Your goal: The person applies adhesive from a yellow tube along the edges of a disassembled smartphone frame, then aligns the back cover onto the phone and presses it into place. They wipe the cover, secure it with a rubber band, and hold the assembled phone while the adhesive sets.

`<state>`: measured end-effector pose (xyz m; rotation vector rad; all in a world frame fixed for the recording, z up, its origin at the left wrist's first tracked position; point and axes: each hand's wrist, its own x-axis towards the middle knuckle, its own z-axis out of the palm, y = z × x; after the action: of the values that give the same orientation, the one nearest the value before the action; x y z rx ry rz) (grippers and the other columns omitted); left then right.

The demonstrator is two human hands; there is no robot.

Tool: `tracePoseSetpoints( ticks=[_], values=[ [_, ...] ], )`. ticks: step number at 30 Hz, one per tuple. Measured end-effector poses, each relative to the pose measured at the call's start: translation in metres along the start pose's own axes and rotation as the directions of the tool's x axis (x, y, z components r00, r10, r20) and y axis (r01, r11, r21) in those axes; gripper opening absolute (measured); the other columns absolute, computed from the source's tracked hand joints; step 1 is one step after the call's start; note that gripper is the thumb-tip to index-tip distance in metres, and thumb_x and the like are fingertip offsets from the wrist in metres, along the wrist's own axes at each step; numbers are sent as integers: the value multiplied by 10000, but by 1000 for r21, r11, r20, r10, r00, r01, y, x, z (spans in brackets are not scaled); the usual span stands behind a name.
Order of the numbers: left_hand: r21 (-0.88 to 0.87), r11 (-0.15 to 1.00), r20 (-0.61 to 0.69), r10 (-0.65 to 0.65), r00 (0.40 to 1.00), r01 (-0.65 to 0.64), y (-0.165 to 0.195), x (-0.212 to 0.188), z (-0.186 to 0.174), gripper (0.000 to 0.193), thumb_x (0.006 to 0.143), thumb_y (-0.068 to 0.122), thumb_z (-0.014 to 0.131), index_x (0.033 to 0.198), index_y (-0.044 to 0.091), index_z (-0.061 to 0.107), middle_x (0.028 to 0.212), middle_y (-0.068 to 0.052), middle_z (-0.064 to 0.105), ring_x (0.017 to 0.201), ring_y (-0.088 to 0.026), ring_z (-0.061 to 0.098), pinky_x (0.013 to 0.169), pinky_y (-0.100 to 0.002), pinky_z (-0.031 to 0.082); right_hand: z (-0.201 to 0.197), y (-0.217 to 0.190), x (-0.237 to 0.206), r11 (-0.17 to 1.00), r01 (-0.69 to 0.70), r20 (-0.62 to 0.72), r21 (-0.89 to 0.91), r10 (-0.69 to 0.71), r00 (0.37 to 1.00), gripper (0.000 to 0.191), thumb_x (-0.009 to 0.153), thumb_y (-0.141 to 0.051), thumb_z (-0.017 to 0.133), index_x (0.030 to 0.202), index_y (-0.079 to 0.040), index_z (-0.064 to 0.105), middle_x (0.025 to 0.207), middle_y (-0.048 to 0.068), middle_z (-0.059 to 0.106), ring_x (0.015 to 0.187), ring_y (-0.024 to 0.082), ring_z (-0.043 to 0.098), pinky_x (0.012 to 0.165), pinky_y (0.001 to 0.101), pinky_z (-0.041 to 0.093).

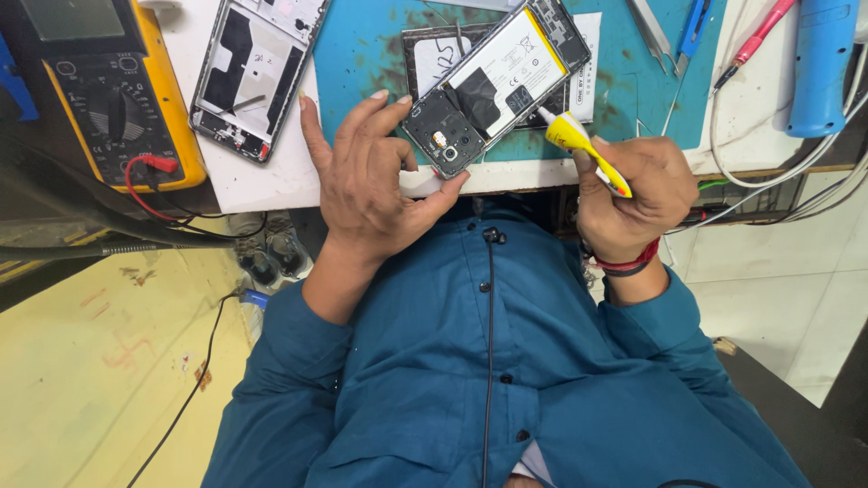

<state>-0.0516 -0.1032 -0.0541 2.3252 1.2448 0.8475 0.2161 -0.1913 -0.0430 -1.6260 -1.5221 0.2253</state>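
We look down on two hands at the near edge of the counter [262, 181]. Left hand [371, 181]: fingers closed on the lower end of an opened phone [493, 81], thumb on its bottom corner, fingertips along its left side. The phone lies back-off and tilted, camera end nearest us, top end pointing up-right. Its battery carries a white rectangular label with a yellow strip along one long edge and a black patch at the lower end; small print there, too small to tell.

Right hand [633, 194]: fingers wrapped tight round a small yellow glue tube [583, 149], its white nozzle pointing at the phone's right edge, just beside it; touching or not, we cannot tell. A red band sits on that wrist.

The phone rests on a teal mat [380, 45], stained dark, over a flat dark panel with a white sticker showing at its right edge. Left of the mat, a second phone frame [253, 77] lies open on the white surface. Far left, a yellow multimeter [113, 90] with a red lead plugged in. Top right: tweezers [653, 32], a blue-handled tool [694, 25], a red probe [755, 41], a blue cylindrical tool [821, 63] and white cables. Blue shirt fills the lower frame.
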Motion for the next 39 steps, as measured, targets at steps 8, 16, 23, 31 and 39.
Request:
tracePoseSetpoints(
  ticks=[8,16,23,31,39],
  values=[
    [9,1000,-6,14,1000,-14,-2,1,2,548,883,445,940,949,109,512,1327,-115,647,1357,-321,571,1263,-638,16,0,0,1,1000,15,-5,24,-15,1000,241,928,67,901,1104,-28,767,961,119,692,795,208,653,684,281,490],
    [7,1000,-3,13,1000,-13,-2,0,0,550,895,436,936,950,114,494,1330,-122,652,1358,-325,574,1258,-633,17,1,-3,1,999,33,2,34,-33,999,244,922,76,890,1103,-30,764,962,125,693,796,213,664,685,283,495],
    [4,1000,-2,20,1000,-20,-2,1,1,546,890,437,937,955,109,505,1326,-125,651,1352,-329,576,1257,-639,17,1,-5,2,999,17,17,33,-17,1000,224,938,61,889,1103,-23,763,958,123,688,784,213,654,681,282,488],
    [-4,1000,3,12,1000,-12,-2,2,-2,540,880,432,940,948,111,511,1329,-126,650,1351,-329,576,1260,-639,22,0,-7,3,999,44,42,18,-45,998,211,932,48,888,1085,-25,762,947,119,674,783,222,653,689,292,490],
    [3,1000,-1,6,1000,-6,-1,3,-3,539,885,420,946,952,109,511,1330,-115,652,1355,-321,577,1273,-632,29,1,-8,2,997,66,59,32,-68,996,219,896,61,863,1068,-20,755,918,122,655,815,232,650,678,296,491]
  ],
)
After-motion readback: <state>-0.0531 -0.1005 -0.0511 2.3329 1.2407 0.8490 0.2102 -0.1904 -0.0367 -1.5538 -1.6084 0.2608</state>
